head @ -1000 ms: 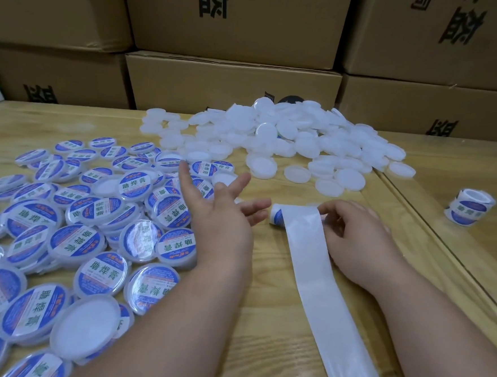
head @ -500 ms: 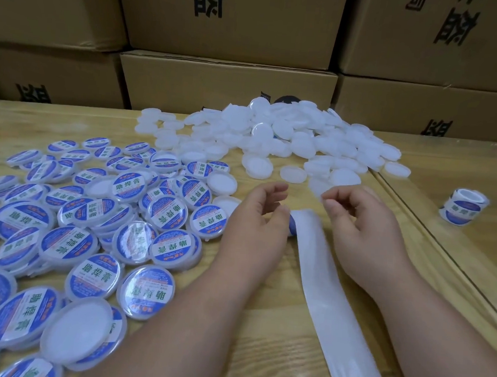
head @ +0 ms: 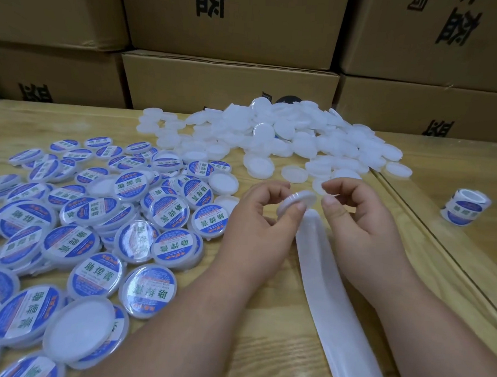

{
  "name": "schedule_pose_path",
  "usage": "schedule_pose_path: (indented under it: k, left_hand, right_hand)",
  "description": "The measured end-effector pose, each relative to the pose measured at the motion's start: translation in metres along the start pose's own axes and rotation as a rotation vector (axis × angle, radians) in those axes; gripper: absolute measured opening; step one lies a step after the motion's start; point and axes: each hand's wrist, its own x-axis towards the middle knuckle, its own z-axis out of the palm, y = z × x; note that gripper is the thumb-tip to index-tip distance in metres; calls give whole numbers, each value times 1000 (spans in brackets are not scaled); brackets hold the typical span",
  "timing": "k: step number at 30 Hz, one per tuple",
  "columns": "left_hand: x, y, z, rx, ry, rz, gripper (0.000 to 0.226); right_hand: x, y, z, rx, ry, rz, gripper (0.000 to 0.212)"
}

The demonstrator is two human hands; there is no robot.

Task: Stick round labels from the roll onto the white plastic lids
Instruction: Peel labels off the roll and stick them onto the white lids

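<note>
Gripping a bare white lid (head: 296, 202) by its rim between thumb and curled fingers, our left hand (head: 264, 219) holds it tilted above the table (head: 260, 336). A second ago this hand lay flat among the labelled lids (head: 91, 236) on our left, holding nothing; now it has a fresh lid up in front of us, so we judge the next labelling round has started. Just to the right, the empty backing strip (head: 328, 297) runs from under the lid toward us. Our right hand (head: 356, 222) has left the strip and hovers beside the lid, fingers curled with thumb and forefinger close; whether they pinch a label we cannot tell. Behind lies the unlabelled pile (head: 303, 139), and far right a spare label roll (head: 465, 211).
</note>
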Motion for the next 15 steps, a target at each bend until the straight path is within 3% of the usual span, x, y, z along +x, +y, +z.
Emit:
schedule_pose_path:
  k: [2, 5, 7, 15]
  left_hand:
    - [0, 0, -1, -39, 38, 6, 10]
    - [0, 1, -2, -116, 105, -3, 16]
    - [2, 0, -2, -145, 147, -26, 17]
    - [6, -6, -5, -160, 195, -56, 8]
  right_hand:
    - [2, 3, -3, -186, -7, 60, 17]
    - [0, 8, -7, -462, -150, 189, 62]
    - [0, 8, -6, -480, -208, 244, 77]
    - [0, 13, -5, -433, -225, 297, 53]
